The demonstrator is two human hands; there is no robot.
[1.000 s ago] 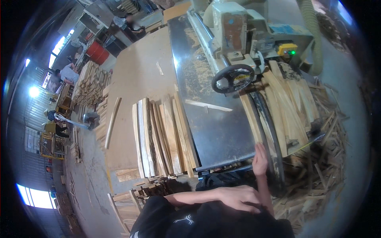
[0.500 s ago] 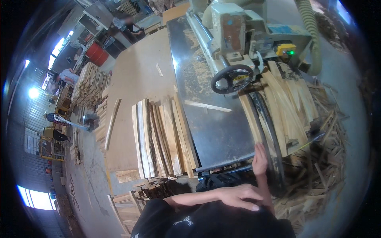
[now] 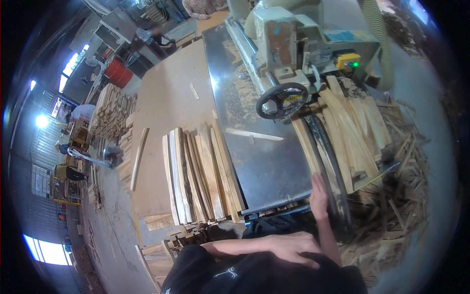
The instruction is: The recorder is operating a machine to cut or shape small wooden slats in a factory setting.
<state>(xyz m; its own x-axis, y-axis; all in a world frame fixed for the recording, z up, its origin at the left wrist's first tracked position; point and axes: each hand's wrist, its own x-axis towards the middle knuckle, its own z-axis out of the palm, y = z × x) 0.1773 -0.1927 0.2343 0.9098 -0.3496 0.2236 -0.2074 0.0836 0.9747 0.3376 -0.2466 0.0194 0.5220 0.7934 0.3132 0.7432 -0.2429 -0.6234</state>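
Note:
My right hand (image 3: pixel 319 196) lies with straight fingers against the near end of a long wooden strip (image 3: pixel 304 144). That strip runs along a dark curved guide rail (image 3: pixel 329 152) toward a machine with a black handwheel (image 3: pixel 282 100). Across my body, close to the right forearm, hangs my left hand (image 3: pixel 293 247), loosely open with the thumb apart and no object seen in it; its fingertips are partly hidden. On the metal table (image 3: pixel 269 171) a thin wood offcut (image 3: pixel 254 134) lies left of the strip.
Several wooden strips (image 3: pixel 198 176) lie side by side on the brown board (image 3: pixel 166 88) to the left. More boards (image 3: pixel 350 137) rest right of the rail, above a heap of scraps (image 3: pixel 391 230). A ribbed hose (image 3: pixel 382 44) hangs beside the machine. People are farther back.
The view has shifted slightly. My left hand has tipped downward a little by the right forearm. My right hand stays against the strip's end.

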